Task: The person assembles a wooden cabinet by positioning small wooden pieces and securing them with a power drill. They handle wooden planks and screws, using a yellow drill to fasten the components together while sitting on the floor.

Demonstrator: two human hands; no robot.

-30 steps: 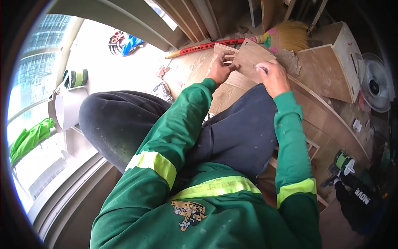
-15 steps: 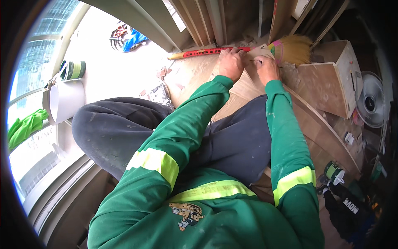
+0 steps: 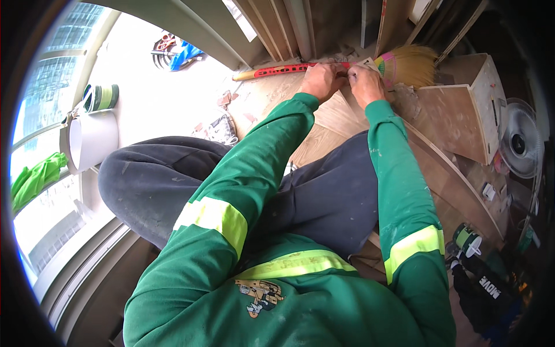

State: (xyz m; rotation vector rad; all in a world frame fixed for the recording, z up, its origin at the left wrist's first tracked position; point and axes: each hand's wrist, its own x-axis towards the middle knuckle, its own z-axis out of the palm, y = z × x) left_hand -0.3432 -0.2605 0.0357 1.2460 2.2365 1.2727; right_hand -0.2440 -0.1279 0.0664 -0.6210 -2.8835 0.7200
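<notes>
My left hand point(image 3: 321, 82) and my right hand point(image 3: 366, 85) are almost touching at the far end of a light wood-grain board point(image 3: 332, 118), which stretches back toward my lap. The fingers of both are curled in and closed. Whatever they grip is too small or too hidden to make out. A pale flat piece point(image 3: 370, 65) shows just past my right fingers. Directly beyond my hands lies a broom, its red and yellow handle point(image 3: 272, 72) running to the left and its straw bristles point(image 3: 415, 66) to the right.
Upright panels point(image 3: 272, 29) line the far side. A wooden box point(image 3: 454, 118) and a fan point(image 3: 520, 139) stand on the right, near a green roll point(image 3: 466, 238). To the left are a white bucket point(image 3: 95, 139), a green cloth point(image 3: 37, 179) and a blue-handled bundle point(image 3: 185, 56).
My two hands have come closer together. The right one has shifted slightly left and up, and the left one has turned so its fingers point more toward the right.
</notes>
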